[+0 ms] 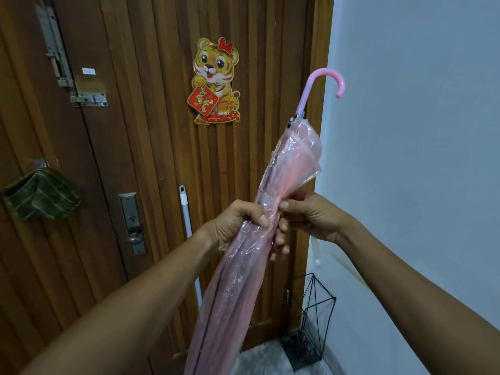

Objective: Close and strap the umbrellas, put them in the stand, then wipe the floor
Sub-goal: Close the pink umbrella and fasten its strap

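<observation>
Head view, looking forward and down along two bare forearms. Held slantwise in both hands, in front of a ribbed wooden door (140, 147): a see-through pink umbrella (290, 163), folded shut, its plastic gathered loosely and flaring a little near the top. Curved pink handle (328, 77) uppermost, at upper right, against a white wall (419, 136). Lower end of the umbrella running down and left, out of the bottom edge.

Left hand (238, 226) wrapped round the bunched plastic about midway along, fingers curled, thumb across the front. Right hand (311, 220) just beside it and touching the same stretch, thumb and forefinger pinching a fold of plastic, remaining fingers hanging loosely curled below.

Low at right, in the corner between door and wall: a black wire umbrella stand (300, 347), upright on the pale grey floor (259, 358), well apart from the umbrella.

Behind the left hand, leaning against the door: a thin white pole (186, 217). On the door, a cartoon tiger decoration (215, 82) with a red plaque, a metal lock plate with knob (134, 226), a sliding bolt (89, 99) higher up, and a green checked cloth (40, 194) hanging at far left.
</observation>
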Demonstrator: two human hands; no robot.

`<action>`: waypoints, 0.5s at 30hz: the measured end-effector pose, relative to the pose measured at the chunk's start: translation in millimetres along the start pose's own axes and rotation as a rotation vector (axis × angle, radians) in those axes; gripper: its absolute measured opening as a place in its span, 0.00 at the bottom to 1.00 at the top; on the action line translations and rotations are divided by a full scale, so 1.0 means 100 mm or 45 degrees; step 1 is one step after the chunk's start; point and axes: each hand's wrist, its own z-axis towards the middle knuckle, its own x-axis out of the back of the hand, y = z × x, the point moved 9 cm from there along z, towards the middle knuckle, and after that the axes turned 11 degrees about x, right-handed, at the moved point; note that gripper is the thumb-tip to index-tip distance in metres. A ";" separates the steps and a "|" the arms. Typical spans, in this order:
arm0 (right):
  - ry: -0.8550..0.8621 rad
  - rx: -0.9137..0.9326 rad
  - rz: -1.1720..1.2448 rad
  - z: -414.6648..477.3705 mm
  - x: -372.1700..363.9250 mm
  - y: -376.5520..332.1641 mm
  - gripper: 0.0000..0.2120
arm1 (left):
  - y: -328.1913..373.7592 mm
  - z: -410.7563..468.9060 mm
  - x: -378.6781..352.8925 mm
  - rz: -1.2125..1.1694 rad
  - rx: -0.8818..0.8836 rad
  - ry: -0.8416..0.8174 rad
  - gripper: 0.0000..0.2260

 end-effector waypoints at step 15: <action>0.289 0.157 -0.840 0.09 0.07 -0.22 0.20 | -0.14 -0.14 0.65 0.411 -0.247 1.424 0.08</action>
